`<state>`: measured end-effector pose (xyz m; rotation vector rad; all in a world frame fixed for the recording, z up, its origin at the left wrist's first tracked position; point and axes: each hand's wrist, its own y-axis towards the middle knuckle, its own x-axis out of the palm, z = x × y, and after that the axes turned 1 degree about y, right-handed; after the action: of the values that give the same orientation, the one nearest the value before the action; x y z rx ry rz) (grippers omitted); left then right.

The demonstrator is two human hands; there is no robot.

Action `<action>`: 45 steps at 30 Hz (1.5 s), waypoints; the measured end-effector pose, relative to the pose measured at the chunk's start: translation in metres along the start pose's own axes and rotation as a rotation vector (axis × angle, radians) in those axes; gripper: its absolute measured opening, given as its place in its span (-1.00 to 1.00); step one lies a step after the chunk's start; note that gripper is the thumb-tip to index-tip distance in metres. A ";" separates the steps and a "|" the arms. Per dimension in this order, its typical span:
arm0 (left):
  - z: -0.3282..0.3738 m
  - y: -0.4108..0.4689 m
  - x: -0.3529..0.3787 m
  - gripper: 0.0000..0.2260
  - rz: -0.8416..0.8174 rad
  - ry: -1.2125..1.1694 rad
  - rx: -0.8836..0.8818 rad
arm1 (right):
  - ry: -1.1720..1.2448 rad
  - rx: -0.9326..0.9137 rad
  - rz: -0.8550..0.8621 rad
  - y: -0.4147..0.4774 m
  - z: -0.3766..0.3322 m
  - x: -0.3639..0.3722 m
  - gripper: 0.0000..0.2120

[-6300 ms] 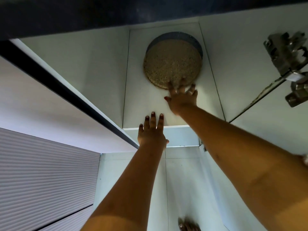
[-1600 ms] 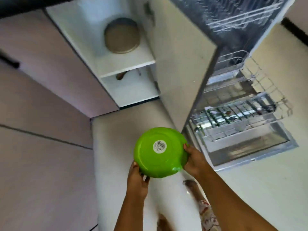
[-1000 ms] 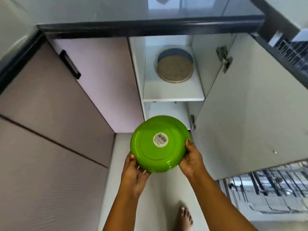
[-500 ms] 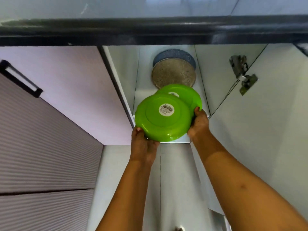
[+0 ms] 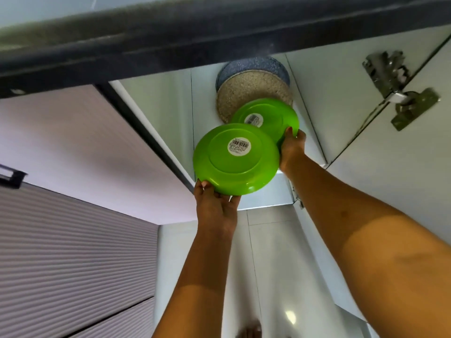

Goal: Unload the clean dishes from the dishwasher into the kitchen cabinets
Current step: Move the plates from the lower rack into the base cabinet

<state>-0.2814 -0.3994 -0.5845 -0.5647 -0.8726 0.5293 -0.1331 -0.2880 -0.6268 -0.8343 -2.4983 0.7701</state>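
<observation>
I look up into an open cabinet. My left hand [image 5: 214, 203] grips the near rim of a green bowl [image 5: 234, 164], seen from below with a barcode sticker on its base. My right hand [image 5: 291, 150] holds the rim of a second green bowl [image 5: 271, 115], which lies further in over the shelf [image 5: 207, 111]. Behind it stands a speckled tan plate [image 5: 244, 96] in front of a grey-blue speckled dish [image 5: 253, 65].
The cabinet door [image 5: 390, 167] stands open at the right with a metal hinge [image 5: 395, 86] on it. A dark countertop edge [image 5: 170, 42] runs across the top. Shut cabinet fronts [image 5: 73, 215] fill the left. Pale floor tiles [image 5: 268, 276] lie below.
The two green bowls have come apart: my right hand has pushed one further onto the shelf toward the tan plate, while my left hand keeps the other at the shelf's front edge.
</observation>
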 end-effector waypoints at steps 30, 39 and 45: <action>-0.002 0.053 0.008 -0.67 0.116 -0.042 -0.016 | -0.750 -0.169 0.009 0.038 -0.008 0.053 -0.63; -0.007 0.057 0.006 -0.65 0.115 -0.048 -0.013 | -0.599 -0.148 -0.056 0.027 -0.001 0.047 -0.69; -0.006 0.063 0.011 -0.66 0.101 -0.048 -0.012 | -0.465 -0.059 -0.234 0.054 0.025 0.038 -0.42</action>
<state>-0.2830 -0.3473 -0.6223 -0.6115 -0.8968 0.6317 -0.1514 -0.2369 -0.6717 -0.3975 -2.9683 0.8912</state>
